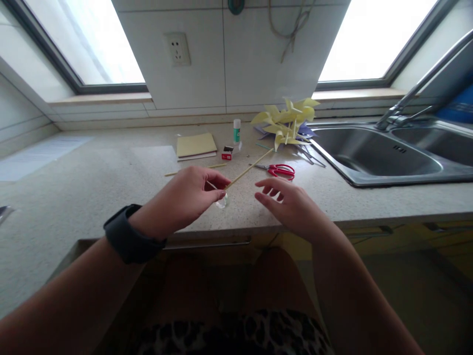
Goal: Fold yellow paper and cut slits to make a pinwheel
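Observation:
Between the thumb and fingers of my left hand is a thin yellowish stick, slanting up to the right. A small clear, shiny piece, possibly tape, shows just below those fingertips; whether it is attached to the stick I cannot tell. My right hand hovers near the counter's front edge, fingers curved and apart, holding nothing. Just beyond it lie red-handled scissors, their blades pointing left. A second thin stick rests on the counter behind my left hand.
Yellow paper pinwheels are heaped at the back, left of the steel sink. A glue stick stands by a small red and black box and a stack of yellow paper. White sheets lie at far left.

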A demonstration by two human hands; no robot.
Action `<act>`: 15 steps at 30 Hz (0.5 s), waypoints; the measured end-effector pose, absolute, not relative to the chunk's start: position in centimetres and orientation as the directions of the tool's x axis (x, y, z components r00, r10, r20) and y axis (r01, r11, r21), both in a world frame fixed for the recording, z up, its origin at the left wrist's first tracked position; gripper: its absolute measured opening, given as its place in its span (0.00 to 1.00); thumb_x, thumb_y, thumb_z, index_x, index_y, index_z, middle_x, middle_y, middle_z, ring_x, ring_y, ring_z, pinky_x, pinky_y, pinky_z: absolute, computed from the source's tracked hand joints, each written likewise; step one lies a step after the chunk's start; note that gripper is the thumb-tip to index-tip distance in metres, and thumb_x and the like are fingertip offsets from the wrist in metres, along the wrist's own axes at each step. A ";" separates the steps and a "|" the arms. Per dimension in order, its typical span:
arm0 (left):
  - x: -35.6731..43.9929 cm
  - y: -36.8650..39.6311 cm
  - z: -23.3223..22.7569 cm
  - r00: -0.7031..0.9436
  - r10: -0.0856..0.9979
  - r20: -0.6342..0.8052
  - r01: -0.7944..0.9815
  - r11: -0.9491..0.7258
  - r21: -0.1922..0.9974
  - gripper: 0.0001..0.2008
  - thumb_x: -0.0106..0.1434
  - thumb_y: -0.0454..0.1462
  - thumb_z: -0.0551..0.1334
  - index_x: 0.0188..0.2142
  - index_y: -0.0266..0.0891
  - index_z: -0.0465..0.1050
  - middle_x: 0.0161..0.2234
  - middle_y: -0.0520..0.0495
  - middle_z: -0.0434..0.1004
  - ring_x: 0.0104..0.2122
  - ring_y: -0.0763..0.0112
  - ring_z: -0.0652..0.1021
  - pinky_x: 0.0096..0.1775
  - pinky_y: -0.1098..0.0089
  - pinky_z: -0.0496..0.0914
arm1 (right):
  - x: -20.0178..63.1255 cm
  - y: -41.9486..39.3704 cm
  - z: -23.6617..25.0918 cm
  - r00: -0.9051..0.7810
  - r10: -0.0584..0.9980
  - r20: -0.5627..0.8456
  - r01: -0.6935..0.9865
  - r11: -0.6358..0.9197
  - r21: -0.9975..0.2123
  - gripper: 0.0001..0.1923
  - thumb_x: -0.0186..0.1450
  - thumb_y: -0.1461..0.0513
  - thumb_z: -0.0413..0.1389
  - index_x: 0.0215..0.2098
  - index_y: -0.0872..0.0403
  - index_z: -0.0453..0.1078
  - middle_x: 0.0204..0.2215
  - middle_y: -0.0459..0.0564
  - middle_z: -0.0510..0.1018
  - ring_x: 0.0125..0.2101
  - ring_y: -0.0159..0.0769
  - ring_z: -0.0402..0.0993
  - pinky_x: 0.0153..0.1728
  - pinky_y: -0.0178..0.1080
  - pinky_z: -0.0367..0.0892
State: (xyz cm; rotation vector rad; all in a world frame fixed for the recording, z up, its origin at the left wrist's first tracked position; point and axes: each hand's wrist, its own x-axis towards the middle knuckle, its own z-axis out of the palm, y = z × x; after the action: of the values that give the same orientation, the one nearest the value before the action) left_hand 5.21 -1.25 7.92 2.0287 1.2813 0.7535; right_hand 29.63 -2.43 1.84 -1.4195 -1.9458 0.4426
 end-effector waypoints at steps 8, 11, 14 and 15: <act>4.3 -0.5 9.1 0.387 0.910 0.148 0.497 -0.341 0.798 0.10 0.54 0.32 0.70 0.36 0.45 0.86 0.30 0.47 0.85 0.27 0.62 0.79 0.29 0.67 0.68 | 34.9 3.0 2.1 -0.128 0.918 0.376 0.922 0.250 -0.297 0.14 0.69 0.60 0.53 0.47 0.53 0.79 0.42 0.59 0.81 0.40 0.46 0.76 0.39 0.46 0.67; 4.1 0.0 9.2 0.411 0.902 0.132 0.501 -0.344 0.794 0.10 0.55 0.32 0.70 0.37 0.44 0.85 0.30 0.46 0.85 0.27 0.62 0.79 0.31 0.66 0.68 | 35.5 4.0 2.5 -0.189 0.941 0.280 0.944 0.253 -0.213 0.12 0.68 0.57 0.55 0.40 0.52 0.80 0.34 0.57 0.81 0.33 0.43 0.74 0.33 0.44 0.63; 3.9 0.6 9.3 0.447 0.886 0.126 0.555 -0.385 0.738 0.09 0.58 0.33 0.68 0.38 0.43 0.85 0.29 0.46 0.84 0.26 0.63 0.79 0.31 0.66 0.69 | 35.8 4.7 2.9 -0.142 0.968 0.206 0.968 0.179 -0.173 0.11 0.66 0.54 0.58 0.37 0.52 0.79 0.31 0.55 0.80 0.29 0.41 0.71 0.29 0.42 0.59; 3.9 0.8 9.3 0.457 0.881 0.124 0.569 -0.396 0.721 0.09 0.59 0.34 0.67 0.39 0.42 0.85 0.29 0.46 0.84 0.26 0.63 0.79 0.31 0.66 0.69 | 35.9 4.9 2.9 -0.117 0.977 0.181 0.975 0.148 -0.168 0.11 0.65 0.54 0.59 0.36 0.52 0.79 0.31 0.55 0.80 0.28 0.40 0.70 0.28 0.42 0.58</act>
State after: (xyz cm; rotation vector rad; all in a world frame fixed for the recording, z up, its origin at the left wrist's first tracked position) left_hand 3.85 0.80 9.31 2.1051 1.2036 0.6708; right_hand 35.91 4.92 2.94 -1.9024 -2.1790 0.0111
